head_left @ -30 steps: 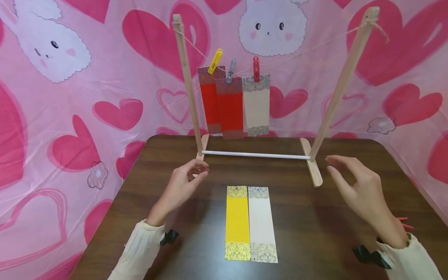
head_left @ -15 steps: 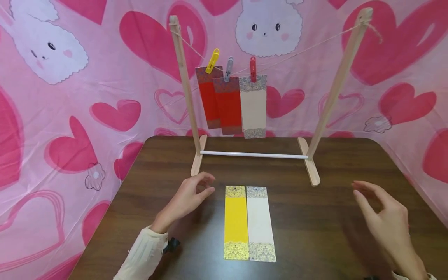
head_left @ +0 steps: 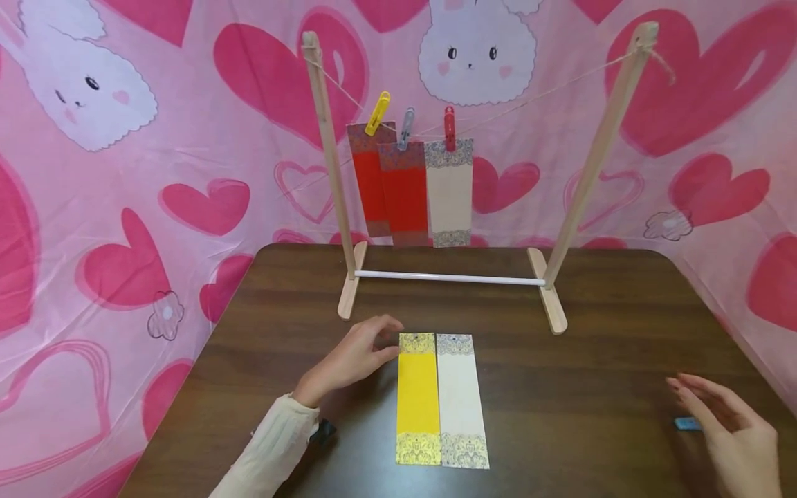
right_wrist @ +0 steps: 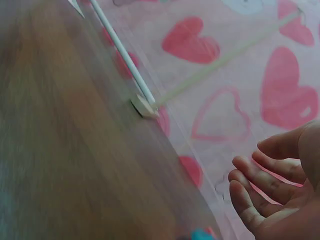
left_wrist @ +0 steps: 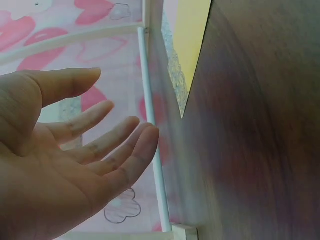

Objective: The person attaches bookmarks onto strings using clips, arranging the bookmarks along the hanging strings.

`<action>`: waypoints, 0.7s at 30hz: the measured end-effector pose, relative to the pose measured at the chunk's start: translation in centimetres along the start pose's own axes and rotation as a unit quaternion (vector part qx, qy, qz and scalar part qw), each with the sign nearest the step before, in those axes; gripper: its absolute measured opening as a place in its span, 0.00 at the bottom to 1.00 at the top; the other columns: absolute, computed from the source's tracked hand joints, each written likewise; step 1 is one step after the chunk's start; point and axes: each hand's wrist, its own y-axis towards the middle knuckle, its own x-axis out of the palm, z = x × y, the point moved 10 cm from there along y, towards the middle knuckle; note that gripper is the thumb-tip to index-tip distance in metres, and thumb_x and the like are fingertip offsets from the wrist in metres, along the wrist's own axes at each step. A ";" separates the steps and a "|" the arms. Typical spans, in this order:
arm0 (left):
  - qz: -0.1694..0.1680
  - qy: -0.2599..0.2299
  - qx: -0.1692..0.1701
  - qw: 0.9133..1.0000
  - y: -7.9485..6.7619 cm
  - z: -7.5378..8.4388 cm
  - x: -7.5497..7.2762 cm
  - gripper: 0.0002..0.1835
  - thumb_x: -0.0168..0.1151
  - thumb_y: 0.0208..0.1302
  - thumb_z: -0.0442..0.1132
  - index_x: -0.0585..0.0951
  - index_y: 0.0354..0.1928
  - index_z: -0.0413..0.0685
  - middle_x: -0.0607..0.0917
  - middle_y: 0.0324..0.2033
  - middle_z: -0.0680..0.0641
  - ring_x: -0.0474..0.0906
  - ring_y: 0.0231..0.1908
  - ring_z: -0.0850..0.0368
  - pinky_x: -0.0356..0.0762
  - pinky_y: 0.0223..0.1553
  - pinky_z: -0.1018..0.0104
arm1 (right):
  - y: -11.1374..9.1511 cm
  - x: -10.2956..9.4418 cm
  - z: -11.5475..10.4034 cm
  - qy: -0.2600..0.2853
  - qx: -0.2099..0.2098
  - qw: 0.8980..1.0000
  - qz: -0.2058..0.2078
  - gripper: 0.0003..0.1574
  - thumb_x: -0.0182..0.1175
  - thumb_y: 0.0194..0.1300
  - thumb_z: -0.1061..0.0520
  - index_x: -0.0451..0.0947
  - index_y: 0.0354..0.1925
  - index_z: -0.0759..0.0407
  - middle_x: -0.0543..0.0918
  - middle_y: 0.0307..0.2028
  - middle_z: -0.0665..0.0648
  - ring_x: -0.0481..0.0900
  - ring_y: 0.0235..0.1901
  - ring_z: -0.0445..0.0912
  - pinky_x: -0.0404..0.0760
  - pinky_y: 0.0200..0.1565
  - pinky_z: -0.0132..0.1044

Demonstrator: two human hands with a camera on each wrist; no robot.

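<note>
Side by side on the table lie a yellow paper strip (head_left: 418, 394) and a white paper strip (head_left: 462, 394), both with patterned ends. My left hand (head_left: 351, 356) is at the upper left edge of the yellow strip, thumb and fingers apart; the left wrist view shows nothing in its palm. Far to the right, my right hand (head_left: 737, 436) has loosely bent fingers that hold nothing. Beside its fingertips lies a blue clothespin (head_left: 687, 423), partly hidden by the hand. In the right wrist view, just the tip of the blue clothespin (right_wrist: 202, 234) shows at the bottom edge.
Behind the strips stands a wooden rack (head_left: 594, 159) with a white rod (head_left: 448, 277) and a sagging string. Yellow (head_left: 377, 114), grey (head_left: 406, 128) and red (head_left: 450, 128) clothespins hang two red strips (head_left: 405, 204) and a white strip (head_left: 450, 197) from it. A pink cloth covers the wall.
My left hand has moved right and nearer, to the yellow strip's edge. The right hand has gone from beside the rack's foot rightward and down, toward the blue clothespin. The hanging strips sway slightly.
</note>
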 end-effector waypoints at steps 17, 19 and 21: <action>-0.080 0.121 -0.054 0.988 3.0 -1.3 3.8 0.30 0.69 0.64 0.46 0.74 0.65 0.42 0.74 0.60 0.41 0.68 0.59 0.42 0.71 0.61 0.46 | -2.7 -6.4 6.6 0.231 0.099 0.950 0.186 0.17 0.56 0.65 0.76 0.88 0.35 0.61 0.88 0.23 0.51 0.79 0.16 0.39 0.72 0.16 0.26; -0.091 0.138 -0.064 0.984 3.1 -1.3 4.2 0.33 0.70 0.62 0.49 0.74 0.66 0.43 0.72 0.60 0.41 0.66 0.58 0.42 0.72 0.60 0.45 | -3.1 -7.1 6.9 0.130 0.147 0.956 0.219 0.20 0.58 0.68 0.70 0.87 0.29 0.49 0.85 0.18 0.44 0.76 0.14 0.35 0.69 0.15 0.24; -0.098 0.149 -0.077 0.981 3.1 -1.5 4.5 0.36 0.71 0.60 0.50 0.72 0.67 0.45 0.71 0.60 0.41 0.65 0.58 0.43 0.72 0.59 0.46 | -3.5 -7.4 7.3 0.046 0.197 0.952 0.231 0.22 0.61 0.69 0.64 0.84 0.24 0.39 0.81 0.15 0.38 0.73 0.12 0.33 0.67 0.13 0.24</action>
